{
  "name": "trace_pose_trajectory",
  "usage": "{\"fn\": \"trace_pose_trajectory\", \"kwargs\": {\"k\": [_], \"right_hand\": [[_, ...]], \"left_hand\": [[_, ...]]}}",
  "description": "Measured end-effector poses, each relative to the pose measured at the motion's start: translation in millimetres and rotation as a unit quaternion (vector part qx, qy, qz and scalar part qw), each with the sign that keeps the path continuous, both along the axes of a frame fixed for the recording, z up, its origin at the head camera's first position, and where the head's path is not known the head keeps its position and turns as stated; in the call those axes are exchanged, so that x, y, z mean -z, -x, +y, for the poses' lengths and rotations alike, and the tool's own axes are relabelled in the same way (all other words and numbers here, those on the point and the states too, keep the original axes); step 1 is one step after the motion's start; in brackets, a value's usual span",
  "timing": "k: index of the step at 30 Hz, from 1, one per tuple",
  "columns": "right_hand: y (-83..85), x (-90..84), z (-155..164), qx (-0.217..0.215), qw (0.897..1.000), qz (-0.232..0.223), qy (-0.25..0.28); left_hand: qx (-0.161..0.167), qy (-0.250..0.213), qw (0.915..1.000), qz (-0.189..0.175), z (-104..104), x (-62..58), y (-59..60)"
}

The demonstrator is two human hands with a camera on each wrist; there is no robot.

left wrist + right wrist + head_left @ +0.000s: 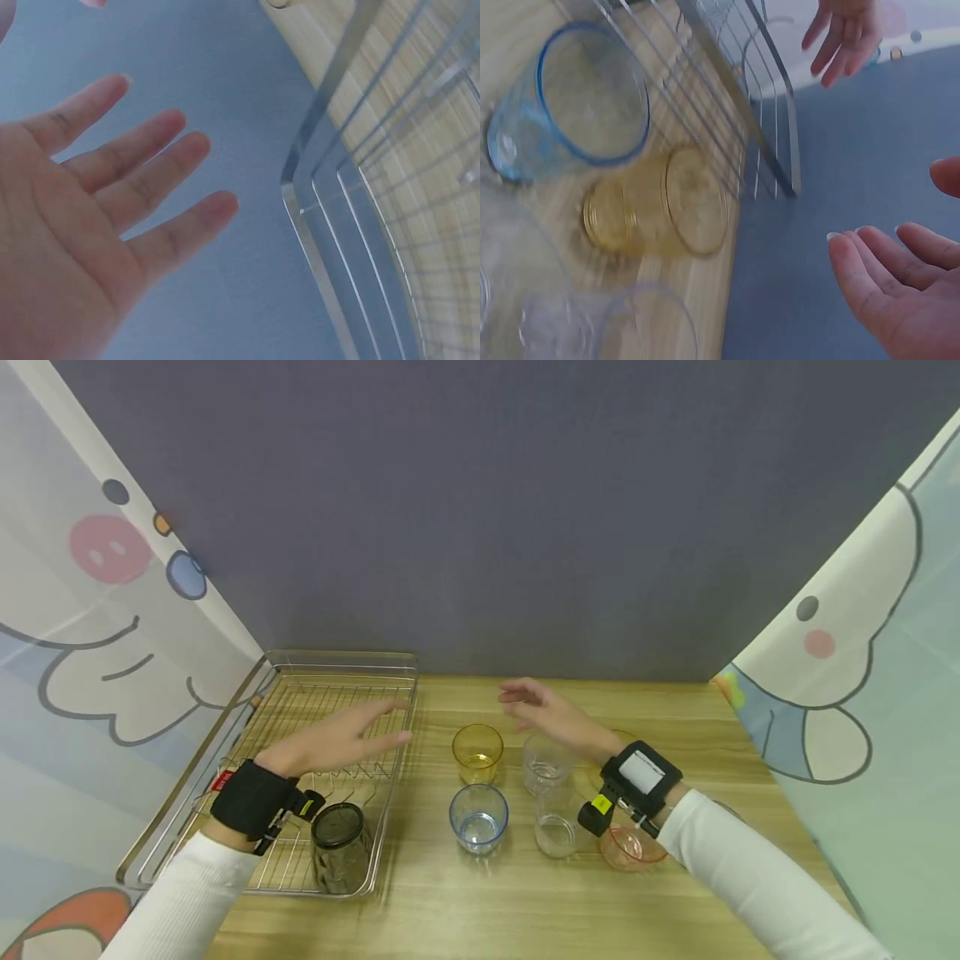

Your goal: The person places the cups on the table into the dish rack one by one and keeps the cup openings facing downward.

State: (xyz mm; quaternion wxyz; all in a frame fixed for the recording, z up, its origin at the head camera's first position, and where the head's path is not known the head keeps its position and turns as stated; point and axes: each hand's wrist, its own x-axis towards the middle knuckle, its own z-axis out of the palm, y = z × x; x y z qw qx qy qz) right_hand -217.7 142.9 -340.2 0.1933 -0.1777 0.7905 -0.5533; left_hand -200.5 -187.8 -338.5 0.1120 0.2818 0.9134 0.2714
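Both hands are empty with fingers released: the left hand (337, 745) hovers over the wire metal rack (225, 739), the right hand (543, 714) above the yellow transparent plastic cup (477, 753) on the wooden tabletop (487, 910). I judge a grasp low around the cup's wall safest.

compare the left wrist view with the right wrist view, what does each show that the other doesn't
Only the left wrist view shows the left hand close up, palm open, fingers spread. Only the right wrist view shows the blue cup, the yellow cup, clear cups and the open right hand. Both show the wire rack, the wooden table and the grey wall.
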Motion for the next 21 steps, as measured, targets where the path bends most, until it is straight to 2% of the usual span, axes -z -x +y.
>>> {"fn": "trace_pose_trajectory", "kwargs": {"k": [8,14,21], "right_hand": [[16.1,4.1,31,0.044,0.999,0.019,-0.013],[24.2,4.2,53,0.074,0.997,0.026,-0.02],[30.0,2.6,76,0.088,0.995,0.036,-0.044]], "left_hand": [[0.005,-0.019,0.9997,-0.012,14,4.2,18.6],[-0.001,-0.051,0.9986,-0.016,24,5.4,34.5],[-0.02,-0.1,0.9935,-0.05,24,8.9,47.8]]}}
